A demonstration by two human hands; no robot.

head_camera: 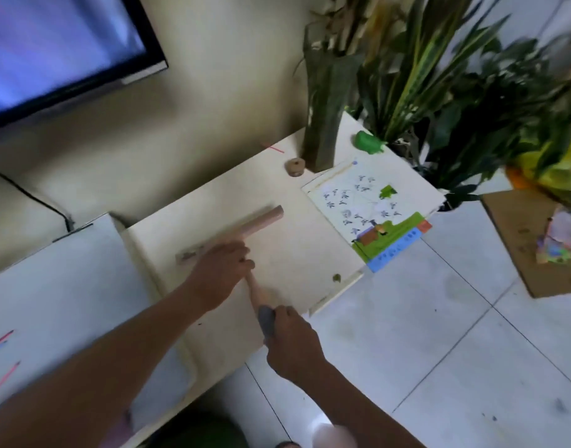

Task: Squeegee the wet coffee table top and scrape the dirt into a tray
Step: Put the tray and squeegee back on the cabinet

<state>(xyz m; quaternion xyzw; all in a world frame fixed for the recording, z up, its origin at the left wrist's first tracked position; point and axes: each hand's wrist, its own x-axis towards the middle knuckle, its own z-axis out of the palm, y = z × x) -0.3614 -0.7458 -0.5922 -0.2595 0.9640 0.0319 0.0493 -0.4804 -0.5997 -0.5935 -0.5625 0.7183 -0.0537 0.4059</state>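
Squeegee (pixel 261 220) head lies on table (pixel 297 257). Our left hand (pixel 219 273) reaches to its neck, fingers curled together over it. Our right hand (pixel 293 342) sits at its rear, fingers wrapped round grey handle end.

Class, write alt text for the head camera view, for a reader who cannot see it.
A person holds a pink squeegee on a cream coffee table, left hand gripping near its head, right hand gripping the grey handle end. A picture book lies near the table's far right edge, with leafy plants beyond.
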